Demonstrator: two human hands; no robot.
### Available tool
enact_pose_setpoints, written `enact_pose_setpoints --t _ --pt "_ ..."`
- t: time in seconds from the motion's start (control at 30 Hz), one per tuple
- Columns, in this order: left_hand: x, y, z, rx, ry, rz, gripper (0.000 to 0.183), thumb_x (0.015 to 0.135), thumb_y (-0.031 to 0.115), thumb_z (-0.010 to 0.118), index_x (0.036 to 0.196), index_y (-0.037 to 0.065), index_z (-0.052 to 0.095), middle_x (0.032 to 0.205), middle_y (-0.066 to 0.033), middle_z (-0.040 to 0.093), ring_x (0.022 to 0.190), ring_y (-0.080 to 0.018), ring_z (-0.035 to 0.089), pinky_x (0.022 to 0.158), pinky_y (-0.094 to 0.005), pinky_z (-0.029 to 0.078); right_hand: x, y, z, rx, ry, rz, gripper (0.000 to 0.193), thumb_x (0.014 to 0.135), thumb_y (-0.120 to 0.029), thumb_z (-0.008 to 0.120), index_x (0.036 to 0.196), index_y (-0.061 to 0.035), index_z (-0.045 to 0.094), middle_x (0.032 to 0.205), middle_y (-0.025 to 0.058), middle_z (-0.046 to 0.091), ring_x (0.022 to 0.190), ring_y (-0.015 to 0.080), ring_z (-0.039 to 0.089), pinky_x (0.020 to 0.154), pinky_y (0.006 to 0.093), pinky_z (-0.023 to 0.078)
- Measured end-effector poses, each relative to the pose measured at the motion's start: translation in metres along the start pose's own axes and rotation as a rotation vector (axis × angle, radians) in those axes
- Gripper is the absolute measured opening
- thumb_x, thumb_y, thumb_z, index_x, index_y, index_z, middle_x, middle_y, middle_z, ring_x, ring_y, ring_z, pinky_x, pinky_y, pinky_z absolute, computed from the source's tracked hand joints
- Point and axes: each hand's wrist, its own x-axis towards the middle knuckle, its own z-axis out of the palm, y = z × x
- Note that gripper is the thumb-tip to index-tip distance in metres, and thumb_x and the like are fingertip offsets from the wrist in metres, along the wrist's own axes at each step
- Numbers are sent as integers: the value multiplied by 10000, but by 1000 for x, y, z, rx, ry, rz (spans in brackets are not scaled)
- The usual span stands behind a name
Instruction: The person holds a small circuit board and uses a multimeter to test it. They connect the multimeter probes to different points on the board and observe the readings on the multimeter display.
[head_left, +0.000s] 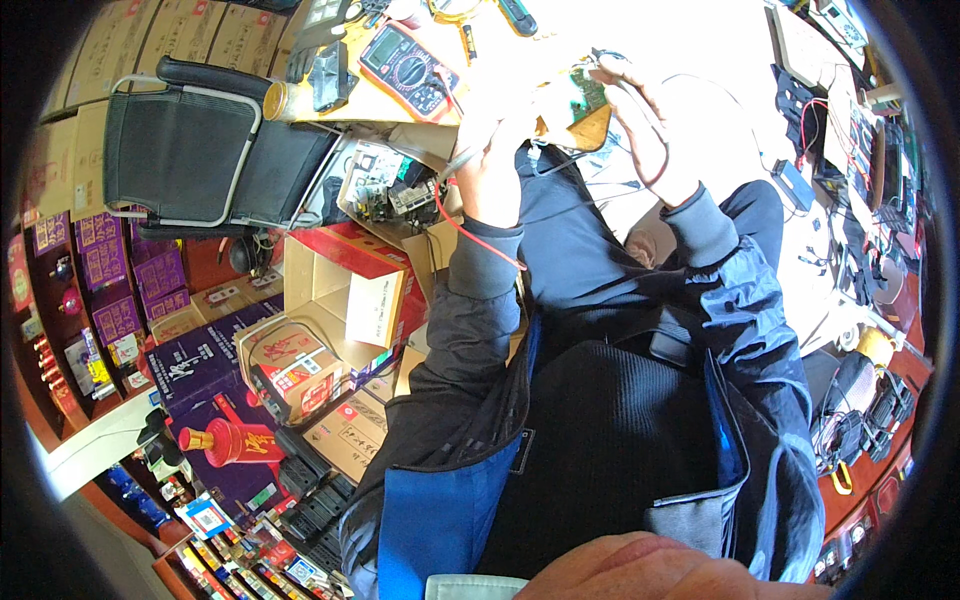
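Observation:
A green circuit board (pixel 586 95) is tilted over the table's front edge, above my lap. My right hand (pixel 640 115) curls round the board's upper right side, with fingertips at its edge. A dark thin lead loops beside that palm. To the board's left is my left hand (pixel 488 165), bleached by glare so that its fingers and anything in them cannot be made out. A red lead (pixel 470 235) hangs across my left wrist. Beyond the left hand lies a red-framed multimeter (pixel 408 65) with its dial facing up and leads plugged in.
A black mesh chair (pixel 190 150) stands at the left. Below it are an open carton (pixel 330 285), a box of electronic parts (pixel 390 185) and a red bottle (pixel 230 442). Tangled cables and black adapters (pixel 865 410) lie at the right. Strong glare hides much of the tabletop.

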Motion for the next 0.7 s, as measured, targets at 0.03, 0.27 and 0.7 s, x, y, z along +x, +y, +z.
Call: enact_pose_setpoints --t 0.03,0.27,0.7 --pt "0 1 0 11 5 -4 220 930 109 598 1087 -34 656 985 -58 671 874 -117 613 774 -247 492 -1 -7 -3 97 -20 6 311 1029 -156 527 1257 40 608 1232 158 648 1152 215 620 1006 321 486" --pt "-6 7 3 -9 34 -66 253 921 101 606 1138 -28 618 1066 -68 655 959 -139 606 833 -268 497 -10 -26 1 281 -105 47 343 1048 -240 494 1166 42 648 1009 92 697 874 148 630 803 284 514" --pt "-1 -1 1 -35 14 -56 239 930 99 604 1118 -47 627 1034 -91 670 928 -152 638 811 -270 526 -10 -27 4 370 -108 223 338 1051 -257 482 1083 28 661 957 69 692 844 129 617 775 269 507"
